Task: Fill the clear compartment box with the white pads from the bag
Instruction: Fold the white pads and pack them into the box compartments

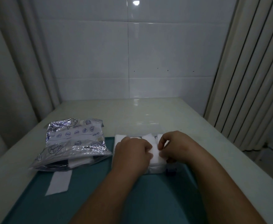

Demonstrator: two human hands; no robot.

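The silver bag [74, 143] lies at 9 o'clock from the clear compartment box [156, 170], overlapping the far-left edge of the teal mat [156, 194]. A loose white sheet [59, 182] lies flat at 7 o'clock. The left hand [131, 152] curls its fingers onto the white pads [146, 137] in the box, and the right hand [179, 147] pinches them. Bare table [148, 110] stretches toward 12 and 3 o'clock.

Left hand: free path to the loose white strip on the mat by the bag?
Likely yes. The white strip lies flat on the teal mat, beside the left forearm with nothing between; the left hand is busy at the clear box.
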